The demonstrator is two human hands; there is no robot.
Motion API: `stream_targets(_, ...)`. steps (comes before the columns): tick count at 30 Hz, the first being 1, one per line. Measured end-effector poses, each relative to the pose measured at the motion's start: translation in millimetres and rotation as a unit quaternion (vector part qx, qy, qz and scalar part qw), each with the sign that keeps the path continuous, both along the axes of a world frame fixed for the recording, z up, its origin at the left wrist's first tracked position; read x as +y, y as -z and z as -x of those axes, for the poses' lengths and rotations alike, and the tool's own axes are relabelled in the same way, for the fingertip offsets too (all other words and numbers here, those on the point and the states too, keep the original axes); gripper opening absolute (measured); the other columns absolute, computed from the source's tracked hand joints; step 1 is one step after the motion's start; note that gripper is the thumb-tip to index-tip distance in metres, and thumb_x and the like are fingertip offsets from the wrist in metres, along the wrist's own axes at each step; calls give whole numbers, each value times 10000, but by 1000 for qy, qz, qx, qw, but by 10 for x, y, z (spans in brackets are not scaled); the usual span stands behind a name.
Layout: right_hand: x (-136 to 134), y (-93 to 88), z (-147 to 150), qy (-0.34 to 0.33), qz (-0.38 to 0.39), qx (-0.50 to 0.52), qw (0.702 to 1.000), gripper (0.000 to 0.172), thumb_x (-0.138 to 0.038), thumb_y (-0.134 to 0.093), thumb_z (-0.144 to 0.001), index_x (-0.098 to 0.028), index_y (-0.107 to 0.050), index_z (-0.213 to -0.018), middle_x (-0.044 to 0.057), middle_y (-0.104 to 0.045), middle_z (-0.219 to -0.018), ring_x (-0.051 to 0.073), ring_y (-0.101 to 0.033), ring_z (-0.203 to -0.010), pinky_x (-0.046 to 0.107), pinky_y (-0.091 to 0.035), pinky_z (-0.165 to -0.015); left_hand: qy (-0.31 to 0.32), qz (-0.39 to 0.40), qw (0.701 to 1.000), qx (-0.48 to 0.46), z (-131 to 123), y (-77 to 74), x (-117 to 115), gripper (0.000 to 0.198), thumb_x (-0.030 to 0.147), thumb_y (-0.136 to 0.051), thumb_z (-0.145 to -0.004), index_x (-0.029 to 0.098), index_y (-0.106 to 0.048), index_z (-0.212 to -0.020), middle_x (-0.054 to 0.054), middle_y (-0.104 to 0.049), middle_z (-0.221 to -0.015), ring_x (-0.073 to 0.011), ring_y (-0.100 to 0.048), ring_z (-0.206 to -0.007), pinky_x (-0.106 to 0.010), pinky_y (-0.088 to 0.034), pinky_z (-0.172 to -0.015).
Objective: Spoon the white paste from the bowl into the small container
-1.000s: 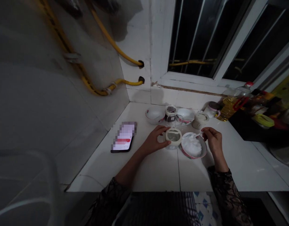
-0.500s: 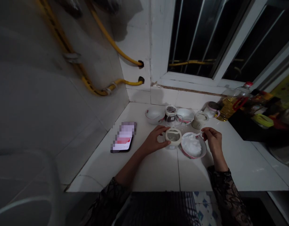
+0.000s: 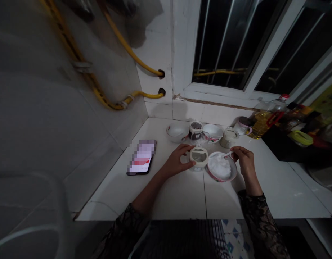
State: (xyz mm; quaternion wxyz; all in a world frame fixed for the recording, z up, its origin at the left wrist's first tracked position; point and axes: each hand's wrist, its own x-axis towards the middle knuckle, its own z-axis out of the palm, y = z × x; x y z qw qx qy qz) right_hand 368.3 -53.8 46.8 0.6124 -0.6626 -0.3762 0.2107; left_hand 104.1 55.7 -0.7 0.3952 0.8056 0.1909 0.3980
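Observation:
My left hand (image 3: 178, 162) grips a clear glass jar (image 3: 198, 157) with a cream-coloured rim, its fingers around the far side. The jar stands on the white tiled counter (image 3: 176, 194). To its right sits a white bowl with a pink rim (image 3: 221, 167), heaped with a white substance. My right hand (image 3: 244, 162) pinches a small white spoon (image 3: 228, 154), whose tip rests in that heap. The spoon's bowl is hidden in the white substance.
A phone with a blurred screen (image 3: 141, 157) lies to the left. Along the back stand a white bowl (image 3: 177, 132), a dark-filled jar (image 3: 196, 127), a second bowl (image 3: 213, 132) and a cream tub (image 3: 229, 138). A cooking oil bottle (image 3: 261, 124) stands back right.
The view has shifted very slightly. Both hands, the jar and the spoon keep nearly the same positions.

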Motion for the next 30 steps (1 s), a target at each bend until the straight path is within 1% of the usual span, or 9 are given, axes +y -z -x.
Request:
stream_targets(7, 35, 25, 33, -22, 29, 2, 999, 235, -409, -662, -623, -175, -657, -600, -26, -546, -456, 90, -415, -402, 234, -304, -409, 5, -4, 1000, -7, 0, -14, 3, 524, 381, -734, -790, 243, -616, -1282, -105, -599, -1196, -247, -598, -1078, -360, -551, -830)
stream_targets(12, 26, 17, -20, -7, 17, 17, 1000, 229, -406, -660, -603, -178, -655, -584, -31, -525, -431, 95, -413, -400, 243, -301, -413, 6, -6, 1000, 4, 5, -19, 4, 537, 366, -739, -789, 220, -613, -1290, -122, -601, -1213, -255, -596, -1094, -357, -545, -839)
stream_targets(17, 2, -22, -71, 0, 5, 62, 998, 224, -388, -683, -574, -166, -671, -607, -23, -534, -446, 92, -402, -400, 248, -295, -420, 4, -7, 1000, -1, 1, -13, 6, 535, 355, -735, -788, 218, -608, -1290, -117, -597, -1212, -246, -598, -1086, -355, -543, -840)
stream_targets(20, 3, -62, 0, -6, -18, 68, 998, 259, -428, -688, -594, -176, -666, -646, -23, -538, -475, 98, -411, -412, 253, -306, -428, 7, -8, 1000, -3, -1, -16, 8, 532, 363, -739, -788, 225, -610, -1286, -114, -597, -1204, -247, -600, -1081, -358, -546, -833)
stream_targets(23, 11, -97, 199, -21, -56, 55, 997, 267, -458, -675, -659, -193, -661, -696, -22, -552, -517, 110, -442, -445, 260, -349, -461, 11, -7, 1000, -2, 2, -17, 11, 533, 375, -738, -789, 229, -609, -1285, -109, -600, -1195, -246, -599, -1080, -357, -544, -837)
stream_targets(25, 10, -107, 384, -33, -94, 18, 995, 271, -476, -654, -720, -205, -664, -734, -19, -573, -550, 117, -460, -463, 268, -383, -493, 12, -6, 1000, -2, 3, -12, 14, 538, 379, -736, -792, 227, -605, -1291, -109, -597, -1198, -245, -597, -1083, -355, -541, -844)
stream_targets(27, -1, -106, 566, -53, -113, -64, 990, 272, -481, -610, -806, -220, -685, -799, -8, -613, -597, 133, -501, -497, 286, -427, -548, 11, -6, 1000, -1, 1, -2, 17, 543, 384, -734, -793, 231, -603, -1297, -107, -597, -1199, -243, -594, -1084, -356, -539, -846)
stream_targets(28, -11, -102, 640, -84, -108, -131, 982, 266, -475, -599, -830, -228, -697, -807, 7, -644, -631, 149, -536, -535, 303, -450, -591, 11, -6, 1000, 0, -1, 4, 19, 545, 388, -734, -793, 236, -601, -1299, -106, -599, -1198, -244, -592, -1085, -357, -538, -845)
stream_targets(30, -36, -92, 726, -145, -99, -248, 953, 267, -468, -585, -858, -240, -716, -816, 33, -690, -689, 179, -592, -616, 339, -476, -680, 10, -7, 1000, 0, -6, 13, 23, 548, 394, -735, -791, 241, -602, -1299, -106, -604, -1196, -248, -589, -1086, -360, -538, -840)
